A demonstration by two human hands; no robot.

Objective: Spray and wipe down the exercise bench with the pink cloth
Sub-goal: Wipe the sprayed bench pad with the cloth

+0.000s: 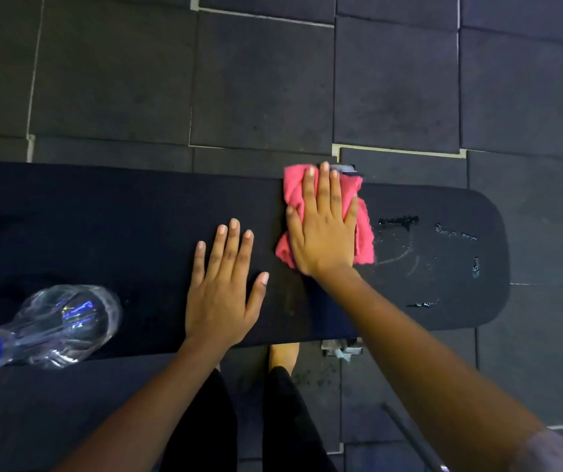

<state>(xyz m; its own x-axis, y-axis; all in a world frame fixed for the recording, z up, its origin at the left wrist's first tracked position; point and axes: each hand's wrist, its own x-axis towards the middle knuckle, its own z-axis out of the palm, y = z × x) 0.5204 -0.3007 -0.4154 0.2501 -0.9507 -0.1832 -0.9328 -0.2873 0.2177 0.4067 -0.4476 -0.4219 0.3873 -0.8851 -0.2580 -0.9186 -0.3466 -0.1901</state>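
Observation:
A black padded exercise bench runs across the view from left to right. The pink cloth lies crumpled near the bench's far edge, and my right hand presses flat on top of it with fingers spread. Beside it, my left hand rests flat on the bare pad, fingers apart and holding nothing. A clear spray bottle with a blue top lies on its side on the bench at the near left. Wet streaks and droplets glisten on the pad to the right of the cloth.
Dark rubber floor tiles surround the bench. My legs and one bare foot stand at the bench's near edge. A metal bench foot shows below the pad, and a dark bar lies on the floor at the lower right.

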